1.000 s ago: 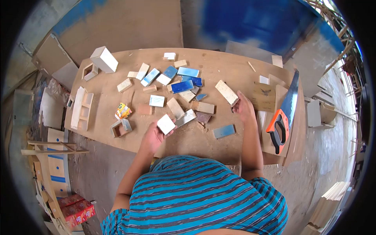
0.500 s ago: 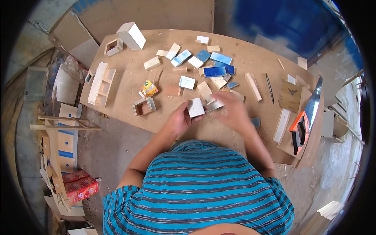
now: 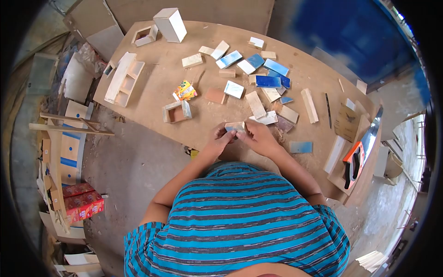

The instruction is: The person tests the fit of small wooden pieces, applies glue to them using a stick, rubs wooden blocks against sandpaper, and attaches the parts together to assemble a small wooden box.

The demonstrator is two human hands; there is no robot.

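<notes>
Both my hands are closed round one small wooden block (image 3: 235, 127) just above the near part of the table. It shows a bare wood edge and a pale, bluish face, partly hidden by my fingers. My left hand (image 3: 221, 142) grips its left end; my right hand (image 3: 260, 138) pinches the right end, with thumbs close together. Just beyond my right hand lie a white block (image 3: 267, 118) and a bare wood block (image 3: 255, 104). A dark reddish piece (image 3: 284, 123) is right of them, and a blue-grey block (image 3: 301, 147) lies nearer me.
Several white, blue and plain blocks, including a dark blue one (image 3: 267, 81), cover the table's middle. An open wooden box (image 3: 177, 112) and a yellow packet (image 3: 185, 90) lie left. To the right are a pencil (image 3: 328, 111), brown sandpaper (image 3: 345, 121) and an orange-handled handsaw (image 3: 354, 162).
The white block has left my left hand, and a white block now lies on the table beyond. My right hand has come in beside the left, both now on one block. The view has shifted.
</notes>
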